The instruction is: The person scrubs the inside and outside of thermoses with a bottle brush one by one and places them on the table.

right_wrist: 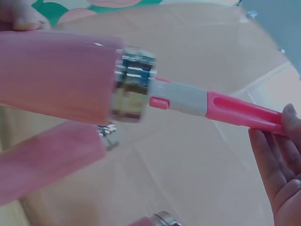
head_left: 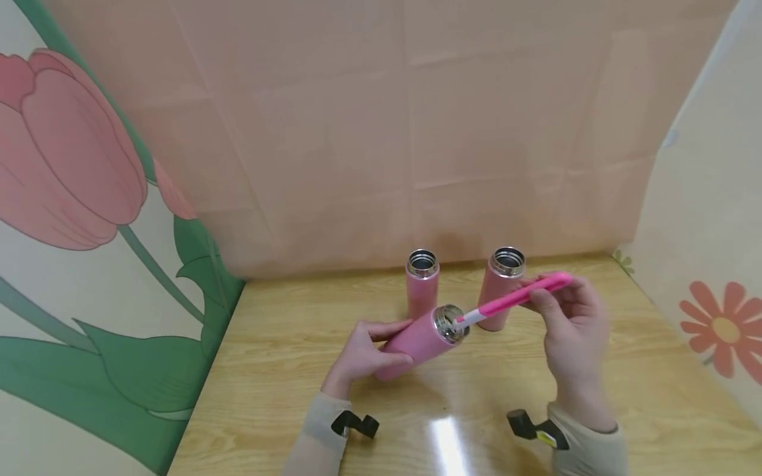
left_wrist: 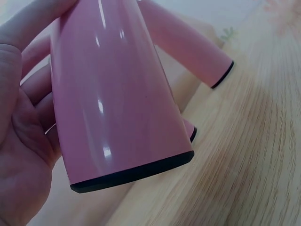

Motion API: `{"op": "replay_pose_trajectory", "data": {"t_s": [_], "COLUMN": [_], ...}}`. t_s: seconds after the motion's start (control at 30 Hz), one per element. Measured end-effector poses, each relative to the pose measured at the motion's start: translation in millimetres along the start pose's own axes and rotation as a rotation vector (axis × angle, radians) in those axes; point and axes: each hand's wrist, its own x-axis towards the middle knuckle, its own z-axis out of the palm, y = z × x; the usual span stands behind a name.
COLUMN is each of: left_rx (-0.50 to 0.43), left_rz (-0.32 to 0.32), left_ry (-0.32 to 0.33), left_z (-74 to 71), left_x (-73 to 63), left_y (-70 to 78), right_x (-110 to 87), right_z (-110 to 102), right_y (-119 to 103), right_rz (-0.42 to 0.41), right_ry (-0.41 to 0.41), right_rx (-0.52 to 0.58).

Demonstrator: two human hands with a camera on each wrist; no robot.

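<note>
The bottles are pink with silver necks. The handle is hot pink and white; the tabletop, yellowish wood grain.

Base of rear-L btl is hiding behind held btl; pink tool & R hand are partly covering rear-R btl. Tool's tip is hiding at held btl's mouth. R-wrist cam: held btl is blurring, L edge is cropping its base. L-wrist cam: top edge is cropping its neck, L edge the L hand.
</note>
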Motion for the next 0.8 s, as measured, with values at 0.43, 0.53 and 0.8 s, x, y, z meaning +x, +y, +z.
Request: {"op": "replay_pose_trajectory", "data": {"t_s": [0.43,0.53,0.8], "left_rx": [0.030,0.026,0.032], "left_rz": [0.031,0.025,-0.008], "left_ry": [-0.113,-0.132,-0.137], "left_z": [-4.6,-5.3,-6.8], "left_x": [-0.3,-0.4,-2.0], "left_y": [-3.8,-3.2,-5.3], "right_x": [6.2,7.2,7.4], "right_z": [-9.8,-12.2,-21.0], "right_y": [-9.1,-9.5,-14.3], "right_rz": [-0.086,-0.096,-0.109], "right_ry": [0.036,0.055,0.075], "right_rx": [0.238,0.283,0.354]}}
